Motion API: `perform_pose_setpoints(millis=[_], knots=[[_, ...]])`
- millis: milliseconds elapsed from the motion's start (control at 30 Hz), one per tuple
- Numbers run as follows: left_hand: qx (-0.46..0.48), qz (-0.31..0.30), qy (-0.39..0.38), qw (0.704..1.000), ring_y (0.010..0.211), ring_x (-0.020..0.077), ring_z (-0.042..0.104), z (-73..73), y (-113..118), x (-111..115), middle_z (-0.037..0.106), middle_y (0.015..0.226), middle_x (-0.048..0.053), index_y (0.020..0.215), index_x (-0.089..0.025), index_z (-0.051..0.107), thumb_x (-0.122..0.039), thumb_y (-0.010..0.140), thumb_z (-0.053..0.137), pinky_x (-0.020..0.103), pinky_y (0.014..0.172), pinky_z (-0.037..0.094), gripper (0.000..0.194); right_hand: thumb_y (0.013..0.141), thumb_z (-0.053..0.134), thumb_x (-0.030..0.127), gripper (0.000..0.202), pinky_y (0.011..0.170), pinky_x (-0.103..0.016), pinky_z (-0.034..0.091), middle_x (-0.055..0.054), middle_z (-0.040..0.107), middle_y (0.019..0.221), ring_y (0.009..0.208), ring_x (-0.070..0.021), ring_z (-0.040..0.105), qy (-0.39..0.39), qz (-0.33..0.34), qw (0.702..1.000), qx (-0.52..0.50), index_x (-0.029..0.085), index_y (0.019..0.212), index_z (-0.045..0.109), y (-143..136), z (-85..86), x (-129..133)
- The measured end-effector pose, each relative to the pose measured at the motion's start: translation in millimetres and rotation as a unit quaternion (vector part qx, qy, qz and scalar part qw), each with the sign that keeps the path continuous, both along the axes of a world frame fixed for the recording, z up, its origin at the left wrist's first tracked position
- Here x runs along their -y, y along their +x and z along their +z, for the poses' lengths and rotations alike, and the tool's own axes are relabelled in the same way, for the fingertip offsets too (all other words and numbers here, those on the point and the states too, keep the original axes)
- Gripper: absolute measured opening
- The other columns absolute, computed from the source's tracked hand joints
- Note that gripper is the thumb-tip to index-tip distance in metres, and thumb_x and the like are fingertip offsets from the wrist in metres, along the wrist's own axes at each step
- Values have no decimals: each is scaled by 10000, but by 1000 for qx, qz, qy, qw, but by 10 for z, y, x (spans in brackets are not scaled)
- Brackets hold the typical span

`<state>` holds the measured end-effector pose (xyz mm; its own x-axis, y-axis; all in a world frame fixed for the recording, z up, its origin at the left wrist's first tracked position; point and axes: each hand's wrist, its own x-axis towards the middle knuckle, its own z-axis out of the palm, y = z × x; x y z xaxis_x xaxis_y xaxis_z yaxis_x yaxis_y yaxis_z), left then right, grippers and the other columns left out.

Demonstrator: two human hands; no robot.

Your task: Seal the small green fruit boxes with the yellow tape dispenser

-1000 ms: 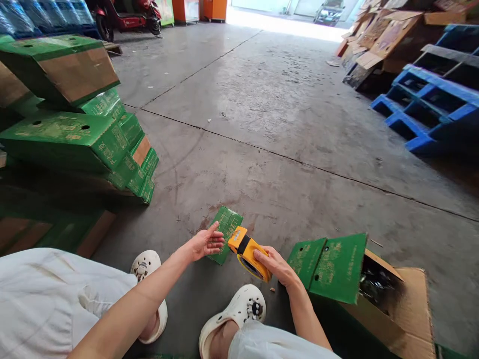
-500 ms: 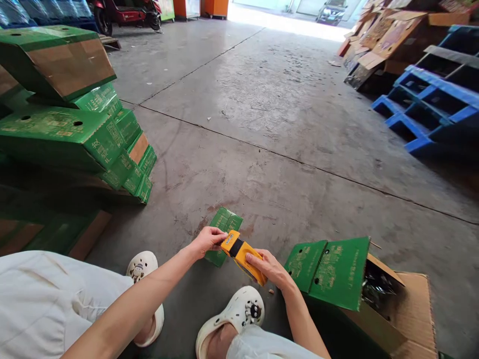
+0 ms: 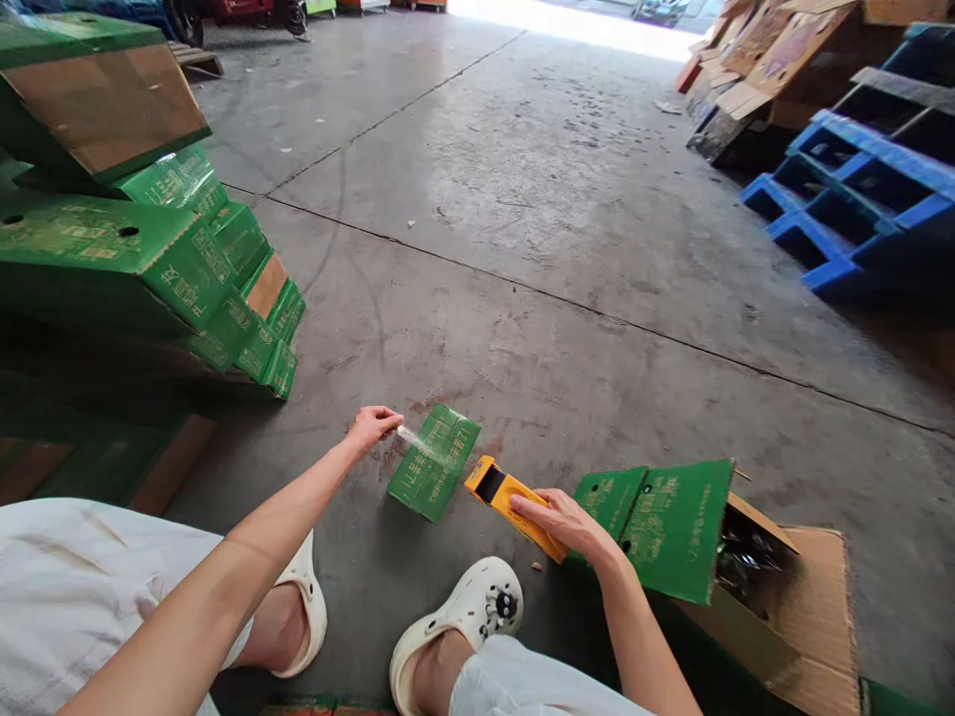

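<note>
My left hand (image 3: 374, 426) pinches the end of a strip of clear tape (image 3: 425, 447), which stretches to the right above a small green box (image 3: 435, 463) on the floor. The box's closed top carries printed characters. My right hand (image 3: 556, 519) is wrapped round a yellow tape dispenser (image 3: 520, 507) with a dark band near its front end. The dispenser is just right of the box, its front end pointing toward it.
Green cartons (image 3: 179, 268) are stacked at the left. An open green carton (image 3: 671, 537) with dark plastic inside stands at the lower right. Blue pallets (image 3: 858, 189) and flattened cardboard (image 3: 783, 60) lie at the upper right. My white clogs (image 3: 477, 607) are below the box.
My left hand has moved left from the dispenser, drawing out the tape. My right hand and the dispenser have moved slightly right. More of the green box shows between them.
</note>
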<state>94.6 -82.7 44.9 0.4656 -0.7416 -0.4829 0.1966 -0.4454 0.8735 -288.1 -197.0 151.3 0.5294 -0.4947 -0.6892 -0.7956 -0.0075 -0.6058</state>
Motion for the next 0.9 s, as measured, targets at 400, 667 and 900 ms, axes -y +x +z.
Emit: perform_pose_setpoints(millis=[400, 667, 900], knots=[[25, 12, 21, 999, 625, 129, 569, -238, -120, 6, 703, 660, 20, 713, -186, 763, -562, 622, 881, 240, 596, 407, 404, 787, 596, 830, 657, 540, -263, 254, 32, 496, 631, 610, -127, 404, -6, 6, 1000, -24, 175, 742, 630, 42, -250, 107], [30, 29, 52, 998, 656, 148, 622, -463, -330, 1, 751, 724, 49, 762, -176, 779, -530, 715, 843, 243, 607, 454, 363, 804, 590, 827, 657, 535, -261, 245, 34, 491, 633, 604, -122, 399, 7, 12, 999, -41, 174, 756, 634, 42, -469, 192], [83, 5, 110, 990, 883, 202, 724, -608, -597, 55, 799, 981, 89, 1037, -167, 791, -518, 884, 720, 279, 770, 551, 390, 802, 603, 831, 666, 538, -257, 249, 31, 525, 644, 625, -132, 439, 8, 27, 999, -40, 167, 785, 650, 47, -678, 241]])
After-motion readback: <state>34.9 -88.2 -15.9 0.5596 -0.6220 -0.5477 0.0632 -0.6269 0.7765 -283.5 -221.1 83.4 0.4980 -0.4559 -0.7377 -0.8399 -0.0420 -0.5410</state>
